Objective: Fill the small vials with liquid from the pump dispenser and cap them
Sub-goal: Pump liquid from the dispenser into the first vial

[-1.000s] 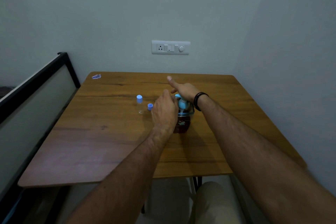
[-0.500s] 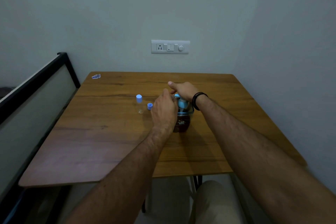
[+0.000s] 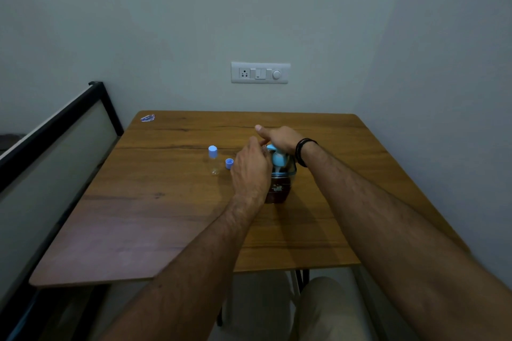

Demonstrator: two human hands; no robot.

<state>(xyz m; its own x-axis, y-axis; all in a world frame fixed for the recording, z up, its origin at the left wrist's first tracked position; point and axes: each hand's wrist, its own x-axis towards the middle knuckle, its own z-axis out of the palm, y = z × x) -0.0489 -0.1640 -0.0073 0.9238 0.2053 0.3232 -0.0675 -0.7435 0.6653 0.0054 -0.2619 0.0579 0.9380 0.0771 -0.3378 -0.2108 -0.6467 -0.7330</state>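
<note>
A pump dispenser with a light blue pump head (image 3: 277, 159) and a dark red body (image 3: 280, 188) stands mid-table. My right hand (image 3: 280, 136) rests flat on top of the pump head, with one finger stretched out to the left. My left hand (image 3: 250, 170) is curled just left of the nozzle and grips a small clear vial, of which only the top edge (image 3: 264, 148) shows. A second clear vial (image 3: 213, 161) with a blue cap stands to the left. A loose blue cap (image 3: 229, 163) lies beside it.
The wooden table (image 3: 171, 224) sits in a corner, with walls behind and close on the right. A black-framed panel (image 3: 55, 130) runs along its left side. A small sticker (image 3: 147, 118) lies at the far left corner, and a switch plate (image 3: 260, 72) is on the wall.
My right hand has sunk a little onto the pump head. My left hand stays by the nozzle. The capped vial and loose cap have not moved.
</note>
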